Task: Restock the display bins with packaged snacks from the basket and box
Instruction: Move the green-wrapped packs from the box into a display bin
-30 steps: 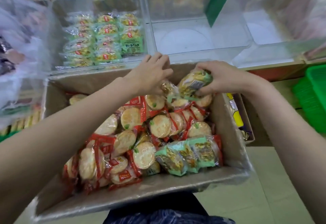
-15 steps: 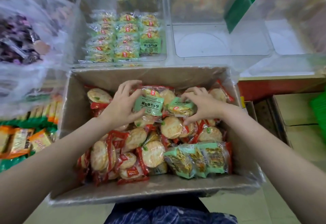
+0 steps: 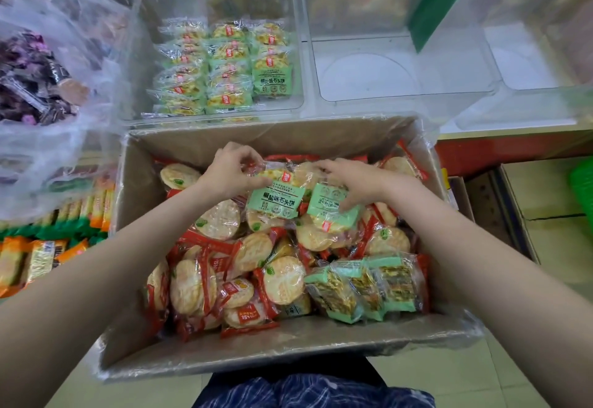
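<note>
Both hands (image 3: 232,168) (image 3: 349,179) curled, pinching.

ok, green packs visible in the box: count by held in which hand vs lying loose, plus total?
first green pack, pinched by left hand: 1
second green pack, gripped by right hand: 1
loose green packs, front right of box: 3
Total visible: 5

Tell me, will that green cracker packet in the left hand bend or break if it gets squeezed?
The green cracker packet probably crinkles at its edges, since the wrapper is thin shiny film. The middle likely stays stiff, because flat crackers show inside, and those could crack under a hard squeeze. It seems light: the left hand lifts it with a fingertip pinch.
</note>
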Demonstrator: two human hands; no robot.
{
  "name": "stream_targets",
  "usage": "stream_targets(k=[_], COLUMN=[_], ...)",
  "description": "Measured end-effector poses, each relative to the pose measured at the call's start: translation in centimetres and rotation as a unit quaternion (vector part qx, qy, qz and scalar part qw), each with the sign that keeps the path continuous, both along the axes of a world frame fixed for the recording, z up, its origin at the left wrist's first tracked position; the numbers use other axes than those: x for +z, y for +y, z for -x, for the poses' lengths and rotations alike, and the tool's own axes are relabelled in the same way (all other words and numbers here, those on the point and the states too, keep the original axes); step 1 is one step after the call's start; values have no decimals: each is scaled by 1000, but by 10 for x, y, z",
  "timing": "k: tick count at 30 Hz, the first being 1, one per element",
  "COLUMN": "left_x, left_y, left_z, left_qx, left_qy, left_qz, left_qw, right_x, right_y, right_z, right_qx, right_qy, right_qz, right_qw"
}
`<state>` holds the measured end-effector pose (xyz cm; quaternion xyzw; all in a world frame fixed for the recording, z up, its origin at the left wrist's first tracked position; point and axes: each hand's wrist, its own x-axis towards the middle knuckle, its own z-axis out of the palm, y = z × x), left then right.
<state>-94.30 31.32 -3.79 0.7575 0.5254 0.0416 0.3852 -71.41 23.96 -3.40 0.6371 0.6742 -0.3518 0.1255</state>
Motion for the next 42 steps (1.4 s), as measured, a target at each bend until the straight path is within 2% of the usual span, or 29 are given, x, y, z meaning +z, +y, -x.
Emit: stream_targets(k=[2,5,7,9,12,16,17,22,26,30,34,37,39,42], left_x=[7,19,22,24,27,29,30,48,65,84,109,104,89,63], left_y=[-1,2,9,17,21,20,22,36,49,74,106,125,138,147], left_z=[2,7,12,17,25,29,29,19,14,6,-13,-19,-19,-22], left_qx=[-4,17,46,83,104,89,84,82,59,62,38,16,22,-8], left_qy=[-22,-69,-88,-120,-151,-180,-204,-328,-348,-296,-247,-218,-186,-46], left_qz=[27,213,289,345,414,456,459,447,409,302,184,140,95,-23], left_qw=[999,975,952,927,892,867,860,828,842,904,951,966,978,999], right_x=[-4,7,25,47,64,67,66,71,82,103,125,125,115,99], right_y=[-1,2,9,14,13,15,17,36,51,78,129,162,175,189], right_z=[7,6,-2,-12,-20,-7,-1,34,46,40,49,52,51,53], right_qx=[17,14,-4,-79,-185,-335,-352,-368,-308,-157,48,47,47,38], right_qy=[6,67,132,216,319,488,495,359,267,179,-19,-37,-69,-128], right_qz=[59,110,93,67,75,41,19,-107,-184,-232,-267,-207,-202,-227], right_qw=[998,992,987,971,926,805,794,851,894,943,962,977,976,965])
